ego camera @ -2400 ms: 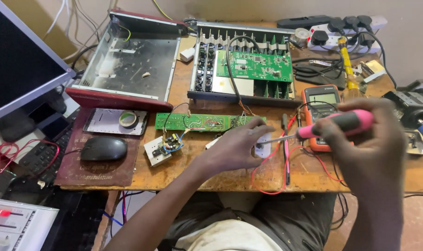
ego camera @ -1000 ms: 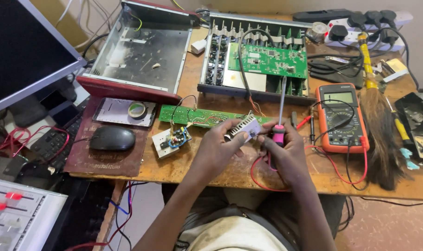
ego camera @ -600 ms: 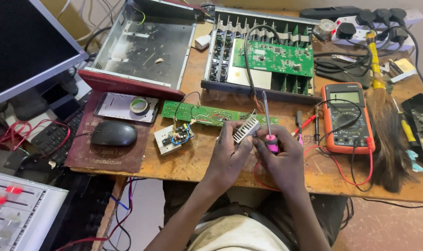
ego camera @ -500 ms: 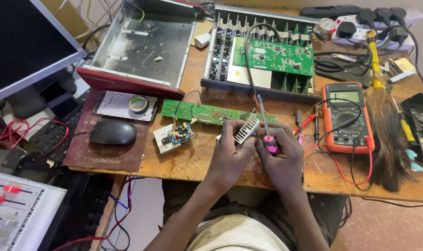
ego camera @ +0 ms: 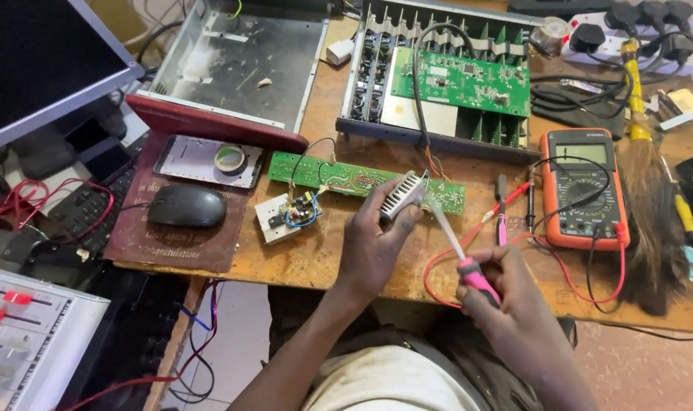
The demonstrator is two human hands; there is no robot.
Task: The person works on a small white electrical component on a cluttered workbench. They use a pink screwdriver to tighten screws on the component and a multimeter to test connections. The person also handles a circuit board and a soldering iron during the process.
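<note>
Head view, heatsink in left hand grip

Left hand raised mid-scene, fingers curled in pinch grip, forearm reaching from near edge. Right hand lower, nearer, to right, fist closed.

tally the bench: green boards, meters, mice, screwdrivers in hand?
Green boards: 2, one in the chassis, one long strip
Multimeter: 1
Mouse: 1
Screwdriver in right hand: 1
Total: 5
</note>
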